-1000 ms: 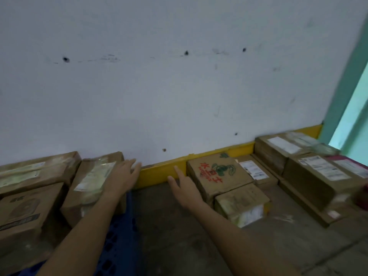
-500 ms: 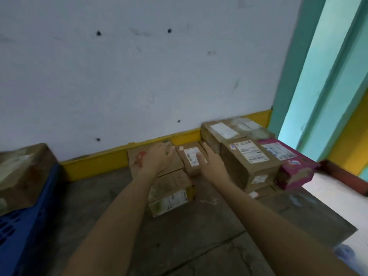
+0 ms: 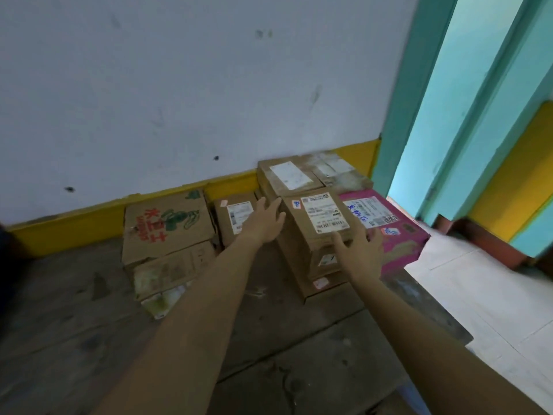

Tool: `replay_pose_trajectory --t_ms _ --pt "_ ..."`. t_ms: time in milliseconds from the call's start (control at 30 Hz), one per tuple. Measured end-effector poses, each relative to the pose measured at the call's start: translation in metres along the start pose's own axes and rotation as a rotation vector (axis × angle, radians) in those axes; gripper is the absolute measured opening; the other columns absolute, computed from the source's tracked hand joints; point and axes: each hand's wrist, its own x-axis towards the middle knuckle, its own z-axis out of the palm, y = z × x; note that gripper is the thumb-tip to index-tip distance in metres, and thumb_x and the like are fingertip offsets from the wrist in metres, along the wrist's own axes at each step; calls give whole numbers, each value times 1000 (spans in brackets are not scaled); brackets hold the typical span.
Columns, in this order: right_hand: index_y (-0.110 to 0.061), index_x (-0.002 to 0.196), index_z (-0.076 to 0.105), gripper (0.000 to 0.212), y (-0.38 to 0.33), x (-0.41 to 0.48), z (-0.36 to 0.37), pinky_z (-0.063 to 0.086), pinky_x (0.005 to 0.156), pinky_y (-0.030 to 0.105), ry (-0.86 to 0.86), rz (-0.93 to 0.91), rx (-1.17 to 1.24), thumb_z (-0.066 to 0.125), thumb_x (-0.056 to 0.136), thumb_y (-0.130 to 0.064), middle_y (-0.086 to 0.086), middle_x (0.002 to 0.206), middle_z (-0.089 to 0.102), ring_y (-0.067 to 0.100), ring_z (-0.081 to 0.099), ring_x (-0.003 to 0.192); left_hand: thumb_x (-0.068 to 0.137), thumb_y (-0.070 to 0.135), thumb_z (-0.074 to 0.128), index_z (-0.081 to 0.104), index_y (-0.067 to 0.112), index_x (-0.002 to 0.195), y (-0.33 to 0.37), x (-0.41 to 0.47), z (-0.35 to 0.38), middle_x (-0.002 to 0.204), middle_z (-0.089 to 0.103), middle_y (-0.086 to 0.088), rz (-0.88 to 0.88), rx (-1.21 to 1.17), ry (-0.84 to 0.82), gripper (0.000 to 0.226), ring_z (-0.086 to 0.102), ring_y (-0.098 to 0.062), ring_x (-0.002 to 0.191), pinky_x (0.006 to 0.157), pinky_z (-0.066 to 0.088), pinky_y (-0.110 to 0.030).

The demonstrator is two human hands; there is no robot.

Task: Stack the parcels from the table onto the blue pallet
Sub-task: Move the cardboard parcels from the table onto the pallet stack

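Currently the labelled cardboard parcel (image 3: 318, 223), stacked on the desk (image 3: 89, 295) against the pink parcel (image 3: 398, 235), is bracketed by the open, empty left hand (image 3: 264, 223) and right hand (image 3: 362, 253), its long axis running near to far.

White wall (image 3: 185, 94), yellow skirting (image 3: 65, 226), teal door frame (image 3: 419, 85), pale tiled floor (image 3: 493, 310).

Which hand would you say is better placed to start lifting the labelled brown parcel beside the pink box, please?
Probably the right hand: its fingers already curl over the labelled brown parcel's near corner, while the left hand only lies flat against its far side.
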Motion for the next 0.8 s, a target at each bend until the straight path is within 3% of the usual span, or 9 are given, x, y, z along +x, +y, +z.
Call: replay_pose_trajectory --t_ms 333,567,800 --pt "-32 147 17 68 19 24 17 31 108 55 -117 56 90 52 90 -44 13 153 6 37 17 140 98 46 31 15 31 148 4 57 22 158 2 0 30 -36 -20 55 24 -34 140 107 30 -48" --pt "-27 146 22 66 28 19 21 32 109 51 -100 49 178 55 90 -40 9 153 6 32 19 140 97 45 35 18 30 148 5 59 42 158 -4 4 31 -250 11 56 13 -32 144 113 26 -52" --pt "-25 141 30 61 30 12 19 36 106 45 -82 65 277 59 88 -34 9 148 11 30 25 135 97 43 36 27 27 146 3 50 53 156 2 4 53 -361 43 52 16 -28 143 113 25 -42"
